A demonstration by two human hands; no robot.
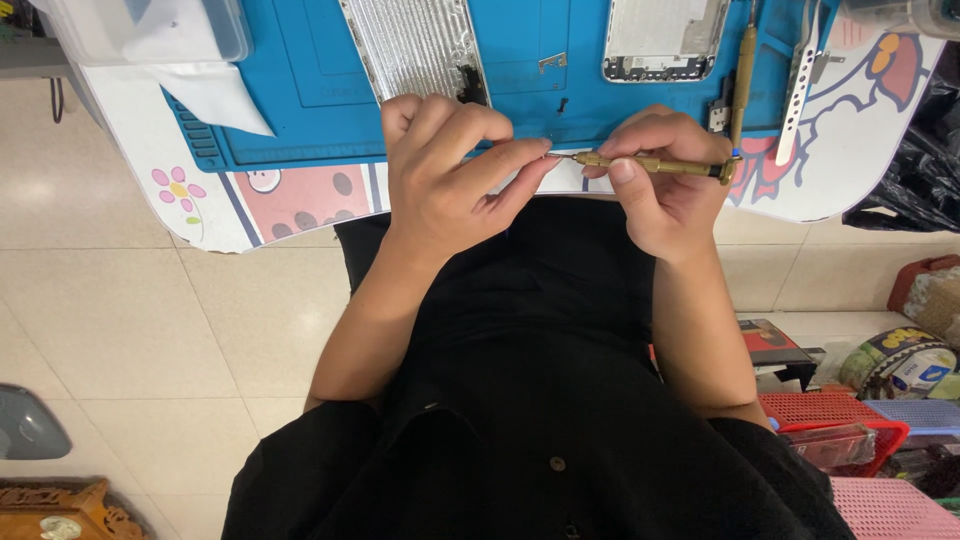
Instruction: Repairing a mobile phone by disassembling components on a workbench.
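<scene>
Two hands up: my right hand (660, 185) grips a brass screwdriver (650, 165), left hand (450, 170) pinches its tip, over the blue mat (300, 90).

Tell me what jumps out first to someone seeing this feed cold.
The two hands meeting at the table edge: the right hand holds a brass-coloured screwdriver level, its tip pointing at the pinched fingertips of the left hand; what they pinch is too small to tell. Behind them the bright blue work mat catches the eye, with a silvery ribbed panel and an opened phone shell lying on it.
</scene>
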